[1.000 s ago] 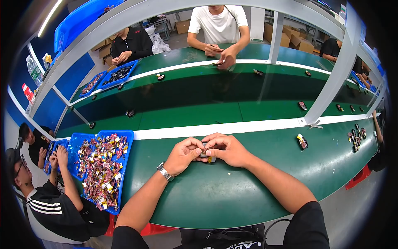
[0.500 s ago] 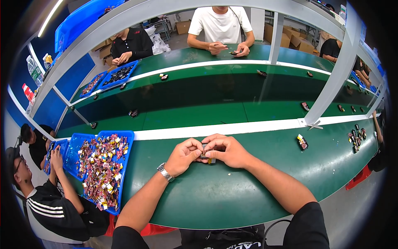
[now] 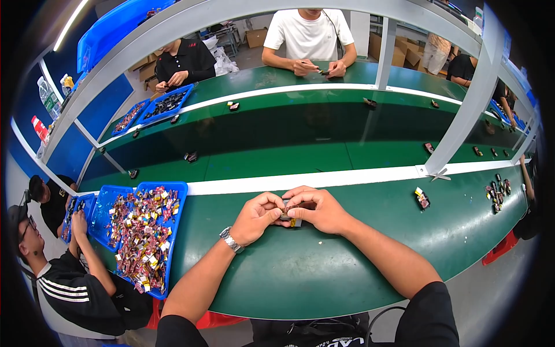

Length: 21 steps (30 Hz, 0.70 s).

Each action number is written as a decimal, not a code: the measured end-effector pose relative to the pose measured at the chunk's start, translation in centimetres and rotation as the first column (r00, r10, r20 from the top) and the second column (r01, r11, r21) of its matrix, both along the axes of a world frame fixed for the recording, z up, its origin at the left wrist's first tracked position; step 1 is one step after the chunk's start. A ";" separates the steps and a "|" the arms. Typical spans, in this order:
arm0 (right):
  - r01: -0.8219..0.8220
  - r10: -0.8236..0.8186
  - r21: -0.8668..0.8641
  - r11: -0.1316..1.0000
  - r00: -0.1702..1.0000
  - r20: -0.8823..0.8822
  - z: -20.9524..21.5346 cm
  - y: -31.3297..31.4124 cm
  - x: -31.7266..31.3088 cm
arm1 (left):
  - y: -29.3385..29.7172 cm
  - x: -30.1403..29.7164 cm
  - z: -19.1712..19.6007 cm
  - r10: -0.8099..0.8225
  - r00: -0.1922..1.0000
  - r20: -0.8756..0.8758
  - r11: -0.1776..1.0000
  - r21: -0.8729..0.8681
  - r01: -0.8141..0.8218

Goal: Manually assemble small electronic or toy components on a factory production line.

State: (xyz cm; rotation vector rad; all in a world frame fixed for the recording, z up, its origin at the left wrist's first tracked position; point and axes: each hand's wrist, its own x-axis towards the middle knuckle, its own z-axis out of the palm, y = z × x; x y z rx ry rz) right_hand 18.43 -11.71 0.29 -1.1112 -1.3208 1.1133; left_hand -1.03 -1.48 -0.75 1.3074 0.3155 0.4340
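Note:
At the near table edge's middle, both my hands meet over a small dark electronic part [image 3: 295,222] with a reddish piece and a bit of yellow on it. My left hand [image 3: 253,217], with a metal watch on its wrist, pinches the part from the left. From the right, the thumb and fingers of my right hand [image 3: 319,211] close on the same part. The fingers cover most of it, so its exact kind does not show. To the left stands a blue tray [image 3: 182,217] heaped with small reddish circuit pieces [image 3: 144,248] bearing white and yellow bits.
Right of my hands lies a similar part [image 3: 421,198]; a cluster of parts [image 3: 497,194] sits farther right. Beyond the white rail [image 3: 300,176], a green belt [image 3: 272,159] carries scattered parts. A grey post [image 3: 465,107] rises at right. Co-workers sit left and across.
The scattered parts on the green belt have shifted slightly to the right. My hands stay in nearly the same place, with small finger movement. A person in pale clothes now shows at the back right.

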 end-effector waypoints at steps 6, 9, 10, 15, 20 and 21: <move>0.012 -0.012 0.017 1.000 1.000 0.026 -0.2 0.0 0.2 | -0.2 0.3 0.1 -0.003 1.000 0.017 1.000 0.008 0.003; -0.007 0.006 0.050 0.999 1.000 0.019 -0.5 0.1 0.1 | -0.3 0.3 0.3 -0.003 1.000 0.031 1.000 0.011 0.002; -0.008 0.007 0.062 0.998 1.000 0.015 -0.5 0.1 0.1 | -0.2 0.2 0.2 0.008 1.000 0.001 1.000 0.022 -0.008; -0.021 0.017 0.076 0.997 0.999 0.045 -0.6 0.3 -0.2 | -0.1 -0.1 -0.1 0.032 0.999 -0.024 0.997 0.069 -0.030; 0.003 -0.010 0.074 0.997 0.996 0.085 -0.5 0.0 -0.2 | -0.2 0.3 -0.1 0.027 0.999 -0.022 0.998 0.062 -0.026; 0.003 -0.009 0.077 0.997 0.997 0.071 -0.5 0.0 0.0 | -0.5 0.6 0.2 0.042 0.999 -0.031 0.997 0.072 -0.040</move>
